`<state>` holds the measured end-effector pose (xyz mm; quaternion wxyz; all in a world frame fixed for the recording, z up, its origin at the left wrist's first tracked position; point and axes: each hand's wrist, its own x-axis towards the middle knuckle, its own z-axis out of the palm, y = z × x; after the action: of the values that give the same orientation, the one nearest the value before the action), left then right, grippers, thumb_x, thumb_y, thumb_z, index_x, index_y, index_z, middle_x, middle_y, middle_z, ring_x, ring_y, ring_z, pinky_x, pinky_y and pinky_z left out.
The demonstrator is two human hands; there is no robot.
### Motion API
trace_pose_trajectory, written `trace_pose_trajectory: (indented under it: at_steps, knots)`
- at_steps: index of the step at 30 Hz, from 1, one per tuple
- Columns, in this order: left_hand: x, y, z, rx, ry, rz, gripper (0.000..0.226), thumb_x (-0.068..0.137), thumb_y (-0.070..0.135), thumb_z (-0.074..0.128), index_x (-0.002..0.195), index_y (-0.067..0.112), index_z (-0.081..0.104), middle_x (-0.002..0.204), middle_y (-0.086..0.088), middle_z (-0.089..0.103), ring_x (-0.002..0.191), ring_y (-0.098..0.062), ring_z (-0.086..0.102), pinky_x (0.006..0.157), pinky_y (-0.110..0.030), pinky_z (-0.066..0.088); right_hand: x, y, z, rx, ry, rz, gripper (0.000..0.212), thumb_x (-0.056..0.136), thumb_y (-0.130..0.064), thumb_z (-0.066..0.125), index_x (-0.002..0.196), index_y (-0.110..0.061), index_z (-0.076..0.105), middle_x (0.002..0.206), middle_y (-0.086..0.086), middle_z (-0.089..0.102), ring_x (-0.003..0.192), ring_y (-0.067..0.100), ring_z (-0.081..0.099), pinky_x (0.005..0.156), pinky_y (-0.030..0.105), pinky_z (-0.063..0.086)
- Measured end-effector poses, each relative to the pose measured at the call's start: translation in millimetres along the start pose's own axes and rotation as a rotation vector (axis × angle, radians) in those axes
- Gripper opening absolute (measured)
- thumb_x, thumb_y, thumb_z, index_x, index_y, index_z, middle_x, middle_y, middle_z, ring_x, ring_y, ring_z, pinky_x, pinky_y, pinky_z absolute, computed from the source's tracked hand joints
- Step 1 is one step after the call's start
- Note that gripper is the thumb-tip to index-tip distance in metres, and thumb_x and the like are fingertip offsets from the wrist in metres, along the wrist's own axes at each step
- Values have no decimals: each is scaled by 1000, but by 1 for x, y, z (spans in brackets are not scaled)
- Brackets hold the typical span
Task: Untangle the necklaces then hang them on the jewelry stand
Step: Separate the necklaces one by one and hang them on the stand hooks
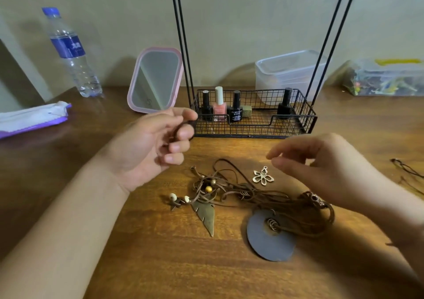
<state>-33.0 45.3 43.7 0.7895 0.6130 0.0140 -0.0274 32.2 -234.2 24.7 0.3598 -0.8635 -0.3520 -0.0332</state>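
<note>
A tangle of brown cord necklaces lies on the wooden table. In it I see a brass leaf pendant, a metal flower pendant, a dark round disc pendant and some beads. The black wire jewelry stand is just behind, its rods rising to hooks at the top edge. My left hand hovers left of the stand's basket, palm toward me, fingers loosely curled. My right hand floats over the tangle's right side, fingers apart, holding nothing.
Nail polish bottles stand in the stand's basket. A pink mirror leans beside it, with a water bottle and a wipes packet further left. A clear tub and a plastic bag sit behind. Another cord lies at the right edge.
</note>
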Motion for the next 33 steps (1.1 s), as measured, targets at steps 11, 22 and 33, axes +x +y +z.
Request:
trace_pose_trajectory:
  at_steps: [11,22,33]
  knots:
    - [2,-14,9,-214,-406,-165,59,95,28,33,148,1,33,149,-18,47,138,-31,45,112,-48,36,11,2,15,-350,-224,32,8,86,-45,65,91,-45,59,109,-24,49,92,5,55,79,32,52]
    - [-5,-40,44,-154,-619,-113,107,79,76,52,157,19,6,163,10,16,139,-6,38,123,-37,5,-2,-33,28,31,120,-11,41,76,-72,52,87,-34,66,77,-16,66,66,8,59,57,27,50]
    - [-1,-42,48,-220,-493,-121,92,85,62,55,156,13,20,160,-4,32,145,-30,29,118,-55,17,-3,-31,20,88,111,-10,24,89,-15,60,66,-20,59,57,-15,57,50,0,53,46,8,33]
